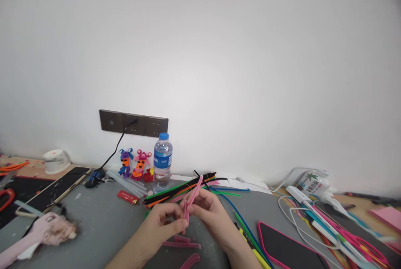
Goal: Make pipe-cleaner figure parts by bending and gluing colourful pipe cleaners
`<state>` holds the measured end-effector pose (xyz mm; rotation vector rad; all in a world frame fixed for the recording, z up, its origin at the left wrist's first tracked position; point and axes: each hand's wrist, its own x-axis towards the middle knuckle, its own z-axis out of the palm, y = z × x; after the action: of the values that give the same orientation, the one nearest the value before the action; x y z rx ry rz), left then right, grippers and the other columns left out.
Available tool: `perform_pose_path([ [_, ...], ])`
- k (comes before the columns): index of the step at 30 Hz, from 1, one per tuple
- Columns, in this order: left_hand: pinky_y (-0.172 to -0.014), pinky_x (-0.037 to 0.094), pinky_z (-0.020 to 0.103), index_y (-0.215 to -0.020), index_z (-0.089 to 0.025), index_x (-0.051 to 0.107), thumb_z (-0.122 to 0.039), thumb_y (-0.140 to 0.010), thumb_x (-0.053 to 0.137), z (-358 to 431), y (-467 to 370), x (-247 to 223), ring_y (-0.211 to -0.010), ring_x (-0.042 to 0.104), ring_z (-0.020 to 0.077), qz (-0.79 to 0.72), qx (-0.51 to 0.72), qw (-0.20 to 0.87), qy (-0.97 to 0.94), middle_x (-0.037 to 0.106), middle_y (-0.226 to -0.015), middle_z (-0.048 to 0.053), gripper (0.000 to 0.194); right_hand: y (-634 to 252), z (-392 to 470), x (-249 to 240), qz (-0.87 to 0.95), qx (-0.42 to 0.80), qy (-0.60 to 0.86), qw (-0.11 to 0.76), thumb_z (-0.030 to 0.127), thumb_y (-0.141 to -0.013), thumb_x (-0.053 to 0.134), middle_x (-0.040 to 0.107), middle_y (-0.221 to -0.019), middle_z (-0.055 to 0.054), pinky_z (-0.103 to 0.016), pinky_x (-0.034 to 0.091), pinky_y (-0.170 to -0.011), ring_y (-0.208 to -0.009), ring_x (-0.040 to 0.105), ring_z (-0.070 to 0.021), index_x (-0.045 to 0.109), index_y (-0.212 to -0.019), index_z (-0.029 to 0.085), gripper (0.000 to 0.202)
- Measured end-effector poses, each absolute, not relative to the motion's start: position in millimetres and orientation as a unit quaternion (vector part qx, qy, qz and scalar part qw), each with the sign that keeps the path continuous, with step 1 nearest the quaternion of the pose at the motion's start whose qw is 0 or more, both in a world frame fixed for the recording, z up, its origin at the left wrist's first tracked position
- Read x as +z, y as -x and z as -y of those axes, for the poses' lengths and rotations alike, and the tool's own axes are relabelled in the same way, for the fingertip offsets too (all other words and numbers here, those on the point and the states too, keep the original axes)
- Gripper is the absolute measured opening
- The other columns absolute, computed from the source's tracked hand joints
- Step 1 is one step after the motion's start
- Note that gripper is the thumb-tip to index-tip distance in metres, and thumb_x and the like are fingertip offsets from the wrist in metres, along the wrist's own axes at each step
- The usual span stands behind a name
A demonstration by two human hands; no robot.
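Pink pipe-cleaner strands (195,194) slant toward one o'clock from our left hand (167,222), whose thumb and forefinger pinch their lower end, while our right hand (210,210) has thumb and fingers closed on them just above. Around this grip, we see short pink pieces (188,245) at six o'clock, a water bottle (162,161) at eleven and a glue gun (46,230) at nine.

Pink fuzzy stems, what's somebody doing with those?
A person's left hand and right hand are pinching the pink fuzzy stems together, above the gray tabletop. More pink pieces lie below the hands. Just beyond them is a pile of colored stems, and two little figures stand by the water bottle. A pink glue gun lies off to the left.
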<state>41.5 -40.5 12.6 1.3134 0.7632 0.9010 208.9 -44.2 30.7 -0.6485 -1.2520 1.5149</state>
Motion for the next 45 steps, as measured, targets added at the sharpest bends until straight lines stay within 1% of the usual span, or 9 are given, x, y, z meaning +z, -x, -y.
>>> perform_pose_path([
  [5, -0.055, 0.036, 0.022, -0.064, -0.015, 0.065, -0.045, -0.072, 0.07, 39.8, -39.2, 17.2, -0.056, 0.047, 0.0121, -0.355, 0.352, 0.628, -0.597, 0.06, -0.06, 0.0, 0.031, -209.2, 42.7, 26.7, 0.491, 0.643, 0.264, 0.524, 0.021, -0.073, 0.08, 0.066, -0.076, 0.0, -0.021, 0.042, -0.062, -0.067, 0.056, -0.0111, 0.065, -0.082, 0.018, 0.017],
  [9, -0.054, 0.037, 0.022, -0.065, -0.016, 0.061, -0.043, -0.076, 0.066, 37.1, -37.0, 19.7, -0.055, 0.048, 0.0124, -0.377, 0.373, 0.594, -0.605, 0.06, -0.061, 0.0, 0.029, -209.6, 36.9, 22.0, 0.455, 0.629, 0.305, 0.552, 0.023, -0.068, 0.083, 0.065, -0.073, 0.002, -0.02, 0.042, -0.061, -0.065, 0.055, -0.0101, 0.065, -0.08, 0.017, 0.023],
  [14, -0.055, 0.041, 0.022, -0.077, -0.017, 0.067, -0.031, -0.071, 0.071, 34.1, -35.7, 16.0, -0.063, 0.057, 0.0161, -0.426, 0.447, 0.472, -0.629, 0.064, -0.069, 0.001, 0.016, -207.5, 35.7, 20.3, 0.443, 0.618, 0.315, 0.567, 0.027, -0.065, 0.085, 0.07, -0.071, -0.001, -0.023, 0.046, -0.067, -0.068, 0.062, -0.0132, 0.064, -0.072, 0.017, 0.024],
  [20, -0.053, 0.046, 0.022, -0.077, -0.019, 0.073, -0.03, -0.077, 0.066, 32.0, -32.9, 8.0, -0.064, 0.064, 0.0178, -0.432, 0.484, 0.355, -0.673, 0.071, -0.07, 0.003, 0.013, -204.5, 35.4, 19.4, 0.447, 0.617, 0.316, 0.565, 0.024, -0.065, 0.085, 0.075, -0.078, -0.004, -0.024, 0.048, -0.071, -0.073, 0.066, -0.0151, 0.064, -0.07, 0.017, 0.022],
  [25, -0.048, 0.044, 0.02, -0.067, -0.021, 0.072, -0.024, -0.074, 0.069, 30.0, -31.3, 2.8, -0.05, 0.059, 0.0136, -0.414, 0.526, 0.262, -0.695, 0.07, -0.062, 0.0, 0.008, -205.6, 34.2, 19.1, 0.443, 0.617, 0.324, 0.564, 0.025, -0.064, 0.086, 0.073, -0.073, -0.002, -0.023, 0.049, -0.065, -0.068, 0.067, -0.0145, 0.065, -0.069, 0.017, 0.023],
  [29, -0.049, 0.046, 0.021, -0.066, -0.023, 0.074, -0.022, -0.075, 0.07, 32.5, -30.5, 6.4, -0.049, 0.058, 0.0138, -0.392, 0.545, 0.218, -0.708, 0.07, -0.06, 0.0, 0.009, -207.0, 35.5, 19.2, 0.439, 0.622, 0.341, 0.551, 0.03, -0.064, 0.086, 0.072, -0.069, -0.001, -0.023, 0.05, -0.063, -0.065, 0.067, -0.0145, 0.065, -0.071, 0.016, 0.026],
  [37, -0.058, 0.049, 0.025, -0.063, -0.025, 0.076, -0.022, -0.072, 0.073, 34.9, -31.3, 15.5, -0.058, 0.065, 0.0198, -0.427, 0.538, 0.264, -0.677, 0.072, -0.063, 0.003, 0.01, -206.2, 33.6, 16.7, 0.432, 0.607, 0.353, 0.566, 0.034, -0.064, 0.085, 0.07, -0.068, -0.002, -0.026, 0.05, -0.063, -0.064, 0.065, -0.0154, 0.068, -0.074, 0.017, 0.027],
  [41, -0.058, 0.051, 0.026, -0.069, -0.022, 0.076, -0.028, -0.068, 0.076, 34.6, -32.4, 15.4, -0.063, 0.067, 0.0217, -0.443, 0.535, 0.41, -0.592, 0.073, -0.067, 0.004, 0.006, -204.7, 31.9, 18.9, 0.446, 0.532, 0.364, 0.621, 0.035, -0.063, 0.085, 0.065, -0.067, 0.0, -0.025, 0.048, -0.062, -0.062, 0.059, -0.014, 0.068, -0.071, 0.017, 0.026],
  [45, -0.059, 0.055, 0.028, -0.084, -0.018, 0.074, -0.036, -0.063, 0.082, 35.7, -36.1, 13.0, -0.07, 0.07, 0.0236, -0.419, 0.533, 0.56, -0.477, 0.075, -0.073, 0.006, 0.029, -201.0, 34.5, 23.3, 0.464, 0.49, 0.37, 0.638, 0.036, -0.064, 0.083, 0.063, -0.067, -0.001, -0.025, 0.046, -0.06, -0.062, 0.057, -0.0141, 0.066, -0.069, 0.017, 0.026],
])
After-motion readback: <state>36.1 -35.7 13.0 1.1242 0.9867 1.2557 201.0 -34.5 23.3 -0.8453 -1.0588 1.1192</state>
